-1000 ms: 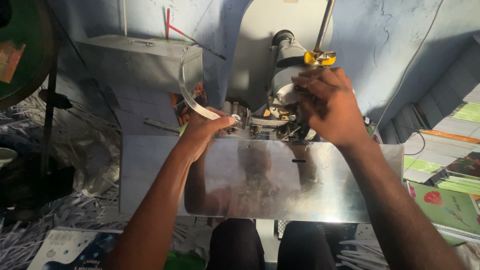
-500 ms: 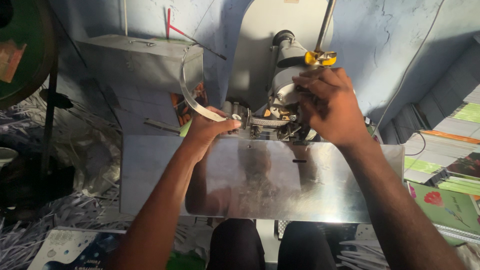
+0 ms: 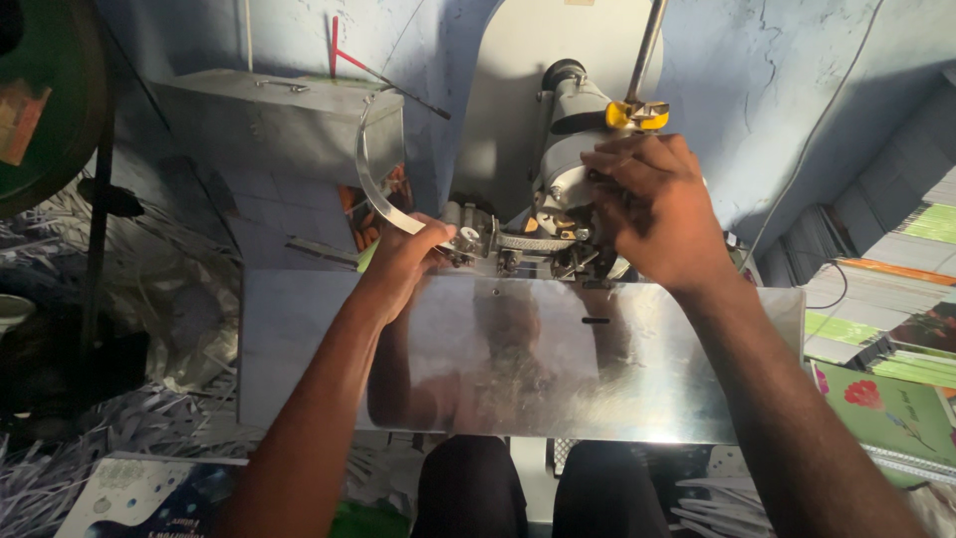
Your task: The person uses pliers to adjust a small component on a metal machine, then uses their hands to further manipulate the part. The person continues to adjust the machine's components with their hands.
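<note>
Here, a wide, shiny metal work plate (image 3: 558, 369) is spreading across the middle of the view, mirroring both forearms, and everything else is sitting around it. Behind the plate's far edge a pale grey machine body (image 3: 543, 110) is rising against the blue wall, with a grey metal box (image 3: 279, 120) standing to its left. Off the plate's right end, stacked books (image 3: 886, 309) with coloured covers are lying; off its left end, shredded paper strips (image 3: 129, 418) are heaping up.

At the plate's far edge, near the centre, the machine's head mechanism (image 3: 538, 244) is sitting — a cluster of small metal parts below a grey cylinder and a yellow wing nut (image 3: 637, 115). The right hand (image 3: 652, 209) is closing over the right side of this mechanism, fingers curled and pressed against it; what they are gripping underneath I cannot tell. The left hand (image 3: 403, 264) is resting at the plate's far edge, left of the mechanism, fingers pinching the lower end of a curved metal strip (image 3: 373, 184) — the strip is arching up and away from the plate toward the grey box.
</note>
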